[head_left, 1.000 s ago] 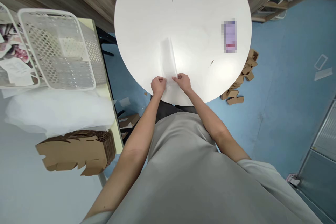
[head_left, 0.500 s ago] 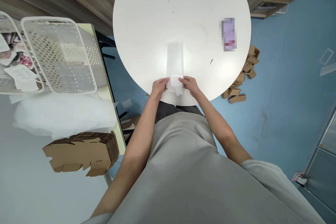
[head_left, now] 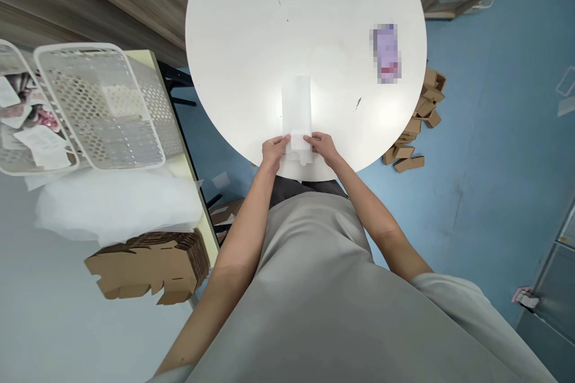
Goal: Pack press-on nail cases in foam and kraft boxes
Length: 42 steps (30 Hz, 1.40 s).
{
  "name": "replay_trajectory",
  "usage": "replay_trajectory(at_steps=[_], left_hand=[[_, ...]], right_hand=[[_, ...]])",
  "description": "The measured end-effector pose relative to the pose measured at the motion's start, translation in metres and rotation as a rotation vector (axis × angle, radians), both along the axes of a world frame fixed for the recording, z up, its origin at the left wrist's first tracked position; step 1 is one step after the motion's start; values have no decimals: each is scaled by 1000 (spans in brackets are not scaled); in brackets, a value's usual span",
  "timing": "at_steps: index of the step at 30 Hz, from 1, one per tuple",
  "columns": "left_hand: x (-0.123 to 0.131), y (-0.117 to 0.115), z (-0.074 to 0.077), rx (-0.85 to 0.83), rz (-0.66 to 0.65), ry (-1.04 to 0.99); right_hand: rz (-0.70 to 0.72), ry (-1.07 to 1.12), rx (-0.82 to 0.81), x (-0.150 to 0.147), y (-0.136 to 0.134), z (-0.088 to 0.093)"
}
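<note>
A long white translucent sheet (head_left: pixel 296 105) lies flat on the round white table (head_left: pixel 251 48), running away from me. My left hand (head_left: pixel 272 151) and my right hand (head_left: pixel 322 147) pinch its near end at the table's front edge, one on each side. That near end is folded up into a small thicker pad between my fingers. Both hands are closed on the sheet.
A purple blurred object (head_left: pixel 386 52) lies at the table's right. To the left stands a side table with white perforated baskets (head_left: pixel 101 108), a heap of white foam sheets (head_left: pixel 117 203) and a stack of flat cardboard blanks (head_left: pixel 148 266). Cardboard pieces (head_left: pixel 415 131) litter the blue floor at the right.
The sheet straightened and flattened on the table, and its near end got folded over between my fingers. My hands stayed at the front edge.
</note>
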State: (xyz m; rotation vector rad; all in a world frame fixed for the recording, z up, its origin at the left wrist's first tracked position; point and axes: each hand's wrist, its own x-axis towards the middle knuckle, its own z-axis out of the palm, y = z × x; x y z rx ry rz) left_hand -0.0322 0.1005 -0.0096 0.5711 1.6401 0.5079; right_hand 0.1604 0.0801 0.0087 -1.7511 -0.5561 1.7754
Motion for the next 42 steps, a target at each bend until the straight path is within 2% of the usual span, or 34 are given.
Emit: replay_trajectory(at_steps=[2,5,7,10,13,16,21,23,26,29,32,35,37,42], left_hand=[[0,1,-1,9,31,34],[-3,3,-2,19,50,100],[-6,4,-4,13,40,138],[-13,6,-7,-34,11,148],[-19,6,-10,-68,-12,130],[-21,6,-11,-62,-26,118],[-23,9,-8,-32,-61,153],[-24,11,-7,-10,-114,186],[-25,15,-4,25,-274,330],[-20,18,5,248,-443,490],[-14,18,16,551,-672,410],[-12,15,22,607,-887,266],[-15,12,21,563,-920,234],[-30,10,12,484,-836,166]], right_hand=[[47,-67,17,2,-1,-2],[188,-299,83,8,-4,0],[323,-482,181,13,-9,5],[598,-682,396,17,-16,15],[871,-758,585,14,-22,19],[997,-761,667,6,-22,12],[1058,-729,646,-4,-19,-10],[1066,-734,631,-4,-19,-16],[1067,-747,641,-2,-22,-20],[1060,-756,645,-2,-23,-20],[1056,-758,635,-2,-23,-17],[1051,-753,629,-1,-21,-15],[1052,-746,629,0,-20,-13],[1063,-739,607,7,-14,-7]])
